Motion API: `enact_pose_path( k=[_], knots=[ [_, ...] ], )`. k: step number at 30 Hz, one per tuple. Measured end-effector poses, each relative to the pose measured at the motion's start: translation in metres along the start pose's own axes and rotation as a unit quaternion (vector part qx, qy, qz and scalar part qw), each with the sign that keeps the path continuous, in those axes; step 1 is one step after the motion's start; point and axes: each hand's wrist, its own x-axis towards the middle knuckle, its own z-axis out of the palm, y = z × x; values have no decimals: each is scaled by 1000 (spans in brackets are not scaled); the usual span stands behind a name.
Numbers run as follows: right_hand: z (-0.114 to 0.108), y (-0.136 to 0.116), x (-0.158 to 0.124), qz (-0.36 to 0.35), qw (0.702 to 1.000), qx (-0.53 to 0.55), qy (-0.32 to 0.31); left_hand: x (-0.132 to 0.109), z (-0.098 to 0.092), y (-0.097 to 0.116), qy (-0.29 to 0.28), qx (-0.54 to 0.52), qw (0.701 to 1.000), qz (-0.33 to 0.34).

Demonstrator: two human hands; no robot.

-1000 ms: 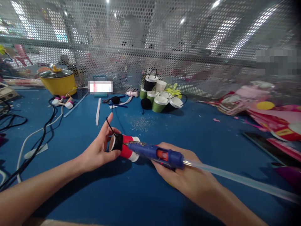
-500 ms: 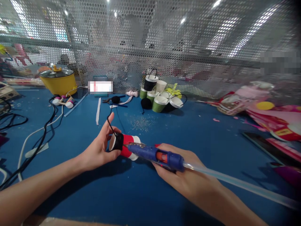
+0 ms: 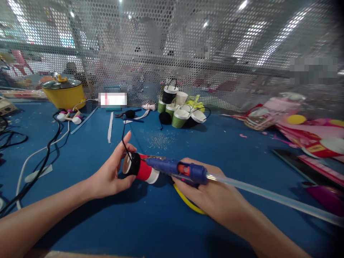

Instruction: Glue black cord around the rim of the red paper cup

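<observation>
My left hand [image 3: 118,170] grips a small red paper cup [image 3: 144,170] lying on its side, its base end toward my fingers. Black yarn [image 3: 135,163] is wound around that end, and a strand runs up and back to a small black yarn ball [image 3: 130,114]. In my right hand [image 3: 204,186] is a blue hot glue gun [image 3: 166,167] with a long clear glue stick [image 3: 255,192] out of its rear. The nozzle points at the cup near the yarn's edge; whether it touches, I cannot tell. A yellow cable [image 3: 188,200] shows below my right hand.
Several green and black wrapped cups [image 3: 180,118] stand at the back beside another black yarn ball [image 3: 165,118]. A yellow pot [image 3: 64,94] and cables [image 3: 48,150] are at left. A phone-like slab [image 3: 292,168] and pink packaging [image 3: 306,136] lie right. Perforated metal [image 3: 150,46] closes the back.
The glue gun has risen slightly and turned a little, and its yellow cable has come into view. The cup stays in my left hand. The whole view has shifted slightly.
</observation>
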Motion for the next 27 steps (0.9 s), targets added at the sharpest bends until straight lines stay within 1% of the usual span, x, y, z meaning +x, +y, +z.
enact_pose_path(
  k=[4,8,12,15,18,23,27],
  knots=[
    [0,-4,-3,8,1000,-11,0,0,-1,0,-1,28,1000,12],
    [-1,-6,-5,20,1000,3,-11,0,-1,0,2,45,999,18],
    [-3,-4,1,-4,1000,9,-9,-2,-2,0,-22,53,998,36],
    [-5,-4,6,-7,1000,11,-10,-3,-3,1,-42,81,994,51],
    [-5,-5,7,0,1000,16,-9,-3,-4,0,-48,104,992,60],
    [-7,-6,3,18,999,26,-20,-2,-5,0,-50,108,991,64],
    [-10,-10,8,5,999,22,-33,-3,-4,2,-60,111,990,67]
  ],
)
